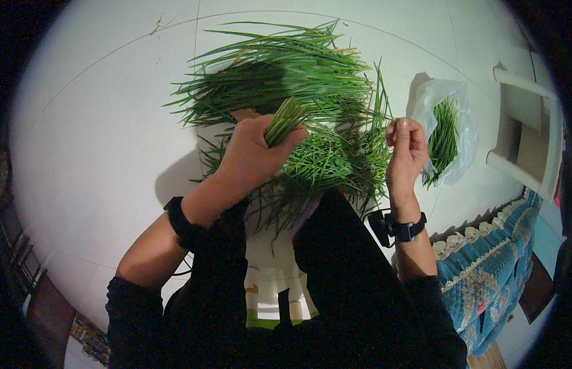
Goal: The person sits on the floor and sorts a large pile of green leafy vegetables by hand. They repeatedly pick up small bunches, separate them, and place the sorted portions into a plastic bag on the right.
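Observation:
My left hand (249, 152) is closed around a small bundle of garlic chives (286, 119), its pale cut ends pointing up and right. To its right, my right hand (407, 145) has thumb and forefinger pinched on a thin chive strand (387, 115). Beyond my left hand, a large heap of long chives (286, 76) lies on the floor, leaves to the left and stem ends to the right. A looser, tangled pile of chives (332, 157) spreads between my hands and knees. The undersides of both piles are hidden.
A translucent plastic bag (468, 120) holding a bunch of chives (443, 138) lies right of my right hand. Farther right is a white plastic stool (528, 143) on its side. A blue quilted cover with lace trim (493, 258) hangs at lower right. Pale floor tiles (106, 129) extend left.

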`<action>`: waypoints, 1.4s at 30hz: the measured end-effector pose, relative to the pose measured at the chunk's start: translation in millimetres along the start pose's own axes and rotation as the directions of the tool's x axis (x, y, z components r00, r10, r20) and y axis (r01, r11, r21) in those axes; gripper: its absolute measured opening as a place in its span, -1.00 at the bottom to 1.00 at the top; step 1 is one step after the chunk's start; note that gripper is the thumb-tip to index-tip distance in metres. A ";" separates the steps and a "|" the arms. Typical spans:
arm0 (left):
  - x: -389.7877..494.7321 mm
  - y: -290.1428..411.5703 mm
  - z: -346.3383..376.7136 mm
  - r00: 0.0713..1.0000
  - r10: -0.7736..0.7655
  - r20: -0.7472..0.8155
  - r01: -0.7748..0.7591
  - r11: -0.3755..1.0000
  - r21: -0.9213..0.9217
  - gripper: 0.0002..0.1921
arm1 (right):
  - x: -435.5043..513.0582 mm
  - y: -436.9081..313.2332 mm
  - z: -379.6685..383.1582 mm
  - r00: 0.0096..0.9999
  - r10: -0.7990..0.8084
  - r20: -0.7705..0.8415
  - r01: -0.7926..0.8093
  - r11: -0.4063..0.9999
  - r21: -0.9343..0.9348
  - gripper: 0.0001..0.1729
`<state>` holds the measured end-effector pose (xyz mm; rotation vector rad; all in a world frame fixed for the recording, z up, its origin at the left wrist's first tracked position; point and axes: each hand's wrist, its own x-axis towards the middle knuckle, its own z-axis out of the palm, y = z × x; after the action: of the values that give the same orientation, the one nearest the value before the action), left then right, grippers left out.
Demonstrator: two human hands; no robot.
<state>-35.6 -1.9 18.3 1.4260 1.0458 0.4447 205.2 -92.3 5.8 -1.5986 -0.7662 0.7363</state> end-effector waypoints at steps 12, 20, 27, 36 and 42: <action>-12.2 46.3 -0.2 0.965 0.245 0.098 -0.223 0.957 -0.187 -0.90 | -31.4 -67.9 27.0 0.969 -0.160 0.186 0.150 0.986 0.069 -0.90; -9.5 38.7 1.0 0.956 0.152 0.252 -0.117 0.982 -0.147 -0.88 | -35.1 -66.0 37.1 0.954 0.032 0.298 -0.021 0.999 -0.041 -0.88; -4.3 27.0 6.3 0.958 -0.059 0.282 0.113 0.977 -0.179 -0.71 | -28.2 -57.3 37.2 0.900 0.260 0.349 -0.248 0.965 -0.081 -0.80; 0.6 15.0 14.2 0.919 -0.049 0.391 0.176 0.939 -0.296 -0.78 | -22.7 -45.8 32.9 0.840 0.344 0.419 -0.324 0.938 -0.121 -0.73; -1.6 3.2 21.9 0.917 -0.080 0.390 0.213 0.926 -0.311 -0.79 | -20.4 -43.2 32.0 0.778 0.415 0.471 -0.409 0.904 -0.120 -0.79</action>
<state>-18.0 -15.4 17.9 1.0501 0.7177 0.2200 163.8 -84.8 45.0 -1.6265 -0.7768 1.5051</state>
